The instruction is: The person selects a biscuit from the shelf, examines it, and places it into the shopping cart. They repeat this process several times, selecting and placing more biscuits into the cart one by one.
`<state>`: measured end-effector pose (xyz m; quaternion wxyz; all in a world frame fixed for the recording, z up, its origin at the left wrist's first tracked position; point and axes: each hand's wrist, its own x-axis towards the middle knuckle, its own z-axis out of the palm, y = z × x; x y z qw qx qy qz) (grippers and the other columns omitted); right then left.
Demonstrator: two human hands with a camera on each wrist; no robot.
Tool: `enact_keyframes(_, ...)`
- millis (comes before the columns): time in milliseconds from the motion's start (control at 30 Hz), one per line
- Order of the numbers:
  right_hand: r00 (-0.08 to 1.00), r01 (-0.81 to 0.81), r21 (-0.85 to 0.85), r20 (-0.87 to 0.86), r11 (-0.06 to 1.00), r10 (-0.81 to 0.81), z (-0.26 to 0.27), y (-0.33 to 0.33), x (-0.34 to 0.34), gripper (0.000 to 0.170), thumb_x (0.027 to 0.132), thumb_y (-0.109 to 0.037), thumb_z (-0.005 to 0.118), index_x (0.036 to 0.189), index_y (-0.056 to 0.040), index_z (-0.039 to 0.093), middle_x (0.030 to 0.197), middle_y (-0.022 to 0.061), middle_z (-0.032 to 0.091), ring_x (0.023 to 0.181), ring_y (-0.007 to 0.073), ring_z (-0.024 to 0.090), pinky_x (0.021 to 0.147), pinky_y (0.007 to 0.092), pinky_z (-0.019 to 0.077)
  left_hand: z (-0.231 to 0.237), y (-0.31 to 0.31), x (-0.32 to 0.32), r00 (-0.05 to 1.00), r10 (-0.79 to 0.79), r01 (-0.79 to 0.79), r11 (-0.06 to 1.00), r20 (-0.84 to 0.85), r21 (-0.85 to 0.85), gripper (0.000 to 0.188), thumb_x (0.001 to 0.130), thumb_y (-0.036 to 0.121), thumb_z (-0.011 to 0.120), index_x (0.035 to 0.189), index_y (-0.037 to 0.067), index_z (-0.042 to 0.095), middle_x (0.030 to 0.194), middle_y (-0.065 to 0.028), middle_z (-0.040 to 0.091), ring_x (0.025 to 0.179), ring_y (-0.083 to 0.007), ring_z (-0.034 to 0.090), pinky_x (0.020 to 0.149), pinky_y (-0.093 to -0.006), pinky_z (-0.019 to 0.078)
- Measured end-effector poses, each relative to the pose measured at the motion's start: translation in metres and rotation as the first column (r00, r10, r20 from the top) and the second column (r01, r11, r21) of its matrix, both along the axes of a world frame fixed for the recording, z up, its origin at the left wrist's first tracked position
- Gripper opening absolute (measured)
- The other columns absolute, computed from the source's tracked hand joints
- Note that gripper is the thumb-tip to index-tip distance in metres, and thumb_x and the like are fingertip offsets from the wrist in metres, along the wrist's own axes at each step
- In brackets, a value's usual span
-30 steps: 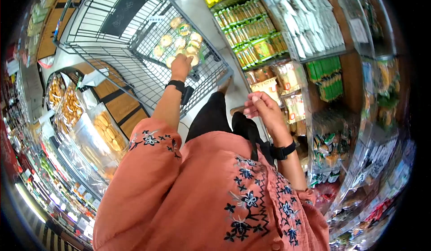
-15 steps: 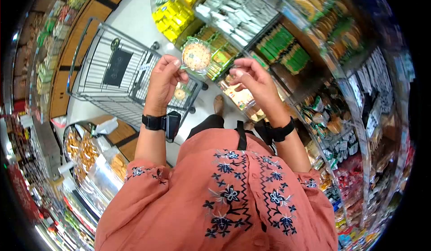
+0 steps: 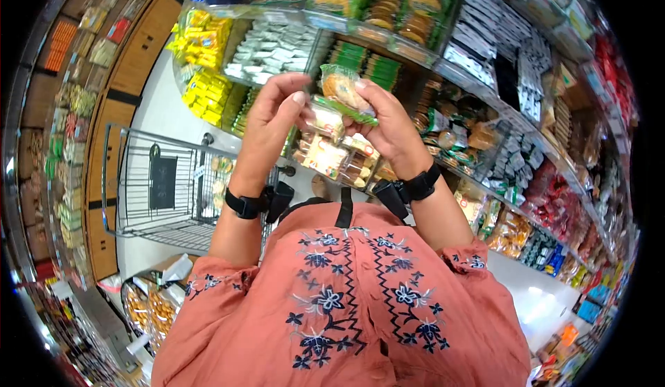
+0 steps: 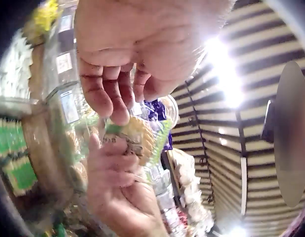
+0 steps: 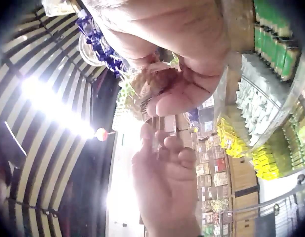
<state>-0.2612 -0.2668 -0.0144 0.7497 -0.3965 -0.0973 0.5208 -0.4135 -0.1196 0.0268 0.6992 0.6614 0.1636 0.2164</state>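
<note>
Up in front of the chest, my right hand (image 3: pixel 393 129) grips a round, golden baked biscuit in a clear and green wrapper (image 3: pixel 341 88). Its thumb lies over the near edge of the packet, with fingers underneath. My left hand (image 3: pixel 271 125) is just left of the packet, fingers loosely bent and holding nothing. In the right wrist view, the left palm (image 5: pixel 167 180) faces the packet, partly hidden behind the right fingers. From the left wrist, the biscuit (image 4: pixel 138 138) shows between the right hand (image 4: pixel 122 187) and the left fingertips.
A grey wire shopping cart (image 3: pixel 166 189) stands at left, holding several round packets (image 3: pixel 220 176). Ahead are shelves of yellow packs (image 3: pixel 208 96), silver sachets (image 3: pixel 273 51) and green packs (image 3: pixel 364 65). A wooden-fronted shelf row runs along the far left.
My left hand came up from the packets in the cart with one biscuit, which my right hand now holds. The view has turned toward the shelves at right, with the cart farther left.
</note>
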Motion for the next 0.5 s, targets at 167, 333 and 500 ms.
enact_keyframes(167, 0.991, 0.011, 0.064, -0.134, 0.998, -0.003, -0.001, -0.03, 0.012, 0.027, 0.1, -0.03, 0.057, 0.109, -0.0052, 0.064, 0.087, 0.0077, 0.069, 0.066, 0.0173, 0.067, 0.052, 0.0308, 0.0541, 0.035, -0.019, 0.03, 0.981, -0.193, 0.121, 0.588, -0.006, 0.8, 0.059, 0.081, -0.003, 0.064, 0.137, 0.011, 0.055, 0.141, -0.0122, 0.051, 0.13, -0.0274, 0.051, 0.105, -0.0356, 0.0426)
enact_keyframes(333, 0.978, -0.149, 0.114, -0.127, 0.982, 0.163, -0.005, -0.053, 0.024, 0.05, 0.104, -0.051, 0.044, 0.113, -0.0047, 0.063, 0.086, 0.0084, 0.069, 0.067, 0.0176, 0.068, 0.055, 0.0296, 0.0539, 0.016, -0.024, 0.048, 0.959, -0.25, 0.282, 0.8, -0.132, 0.529, 0.036, 0.086, 0.004, 0.068, 0.121, 0.006, 0.061, 0.121, -0.0093, 0.061, 0.111, -0.0228, 0.06, 0.092, -0.0324, 0.0478)
enact_keyframes(500, 0.996, -0.071, 0.038, 0.063, 0.997, 0.069, 0.004, -0.075, 0.033, 0.051, 0.105, -0.048, 0.044, 0.121, -0.0015, 0.059, 0.088, 0.0113, 0.068, 0.071, 0.017, 0.068, 0.059, 0.0291, 0.0553, 0.004, -0.037, 0.059, 0.972, -0.221, 0.222, 0.975, -0.083, -0.003, 0.026, 0.101, 0.023, 0.061, 0.115, 0.001, 0.061, 0.101, -0.0042, 0.068, 0.085, -0.0121, 0.067, 0.068, -0.0235, 0.0517)
